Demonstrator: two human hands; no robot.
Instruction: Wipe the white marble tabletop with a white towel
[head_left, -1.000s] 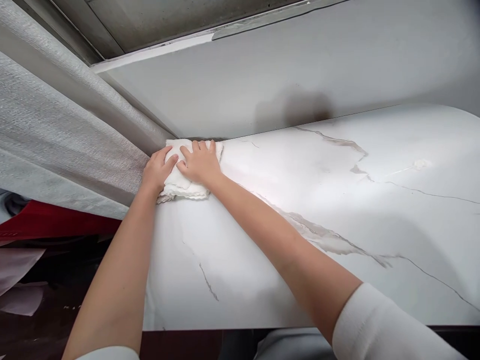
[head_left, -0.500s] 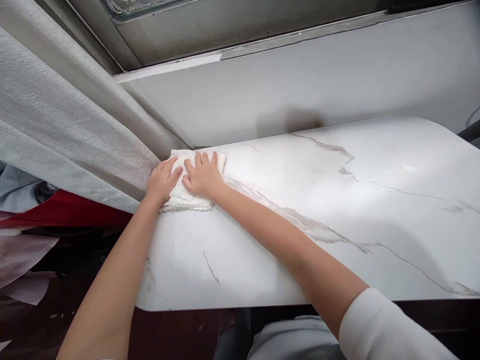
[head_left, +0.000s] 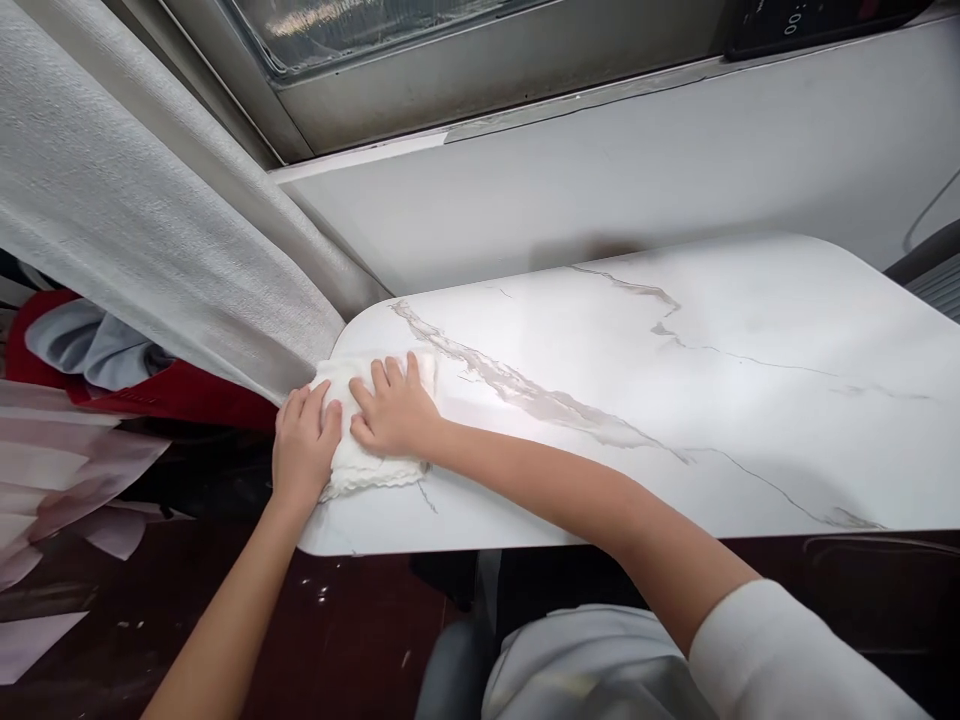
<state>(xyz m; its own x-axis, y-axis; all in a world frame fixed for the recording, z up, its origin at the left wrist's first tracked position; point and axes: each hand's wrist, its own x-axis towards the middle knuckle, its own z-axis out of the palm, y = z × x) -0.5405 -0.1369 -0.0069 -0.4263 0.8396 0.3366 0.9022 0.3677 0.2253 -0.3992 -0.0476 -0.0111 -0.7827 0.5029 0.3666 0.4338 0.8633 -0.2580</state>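
Note:
A folded white cloth [head_left: 352,475] lies flat at the left end of a white marble-patterned table [head_left: 750,420]. My right hand [head_left: 394,410] presses on top of it, palm down, with the fingers spread. At the cloth's left edge rests my left hand [head_left: 306,445], its thumb apart from the other fingers, which lie along the cloth. Both palms face down, so their undersides are hidden.
A pale curtain [head_left: 172,190] hangs close beside the table's left end. Behind the table rises a white panel [head_left: 600,180] below a metal window frame [head_left: 487,75]. A red container [head_left: 202,395] with grey fabric stands lower left. A dark device [head_left: 817,25] sits on the ledge.
Both hands and the cloth have slid from the table's far left corner toward its near edge, uncovering the grey vein there. The camera view has also shifted.

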